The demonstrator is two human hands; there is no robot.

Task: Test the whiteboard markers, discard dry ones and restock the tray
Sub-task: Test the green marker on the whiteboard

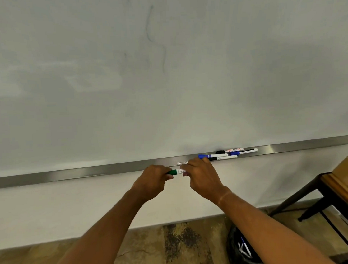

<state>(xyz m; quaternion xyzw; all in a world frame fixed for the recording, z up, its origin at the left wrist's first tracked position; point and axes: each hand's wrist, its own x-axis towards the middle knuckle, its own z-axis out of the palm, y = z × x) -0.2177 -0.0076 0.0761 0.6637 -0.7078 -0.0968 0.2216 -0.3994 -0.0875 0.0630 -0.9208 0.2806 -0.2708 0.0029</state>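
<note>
Long brushed-metal marker tray, fixed along the lower edge of the large white whiteboard. Held in it, right of centre, is a loose cluster of white-barrelled markers lying lengthwise: a blue-capped marker at the near left of the group, a black-capped marker with a red label at the back, a further marker with a blue cap and black print to the right, and a white marker with a black band along the front lip. A white marker end is seen just left of the right hand; its other end is hidden.

Black-lined waste bin, on the floor below the tray, partly covered by the right forearm. White barrels, one with a blue end, are seen inside it.

Green-capped whiteboard marker with white barrel, held level just in front of the tray, between both hands.

Left hand: fingers curled round the green cap end.

Right hand: fingers curled over the white barrel end, hiding it.

The hands are set close together, a short stretch of marker showing between them.

Wooden table with black metal legs, at the right edge. A faint wavy line is marked on the board.
</note>
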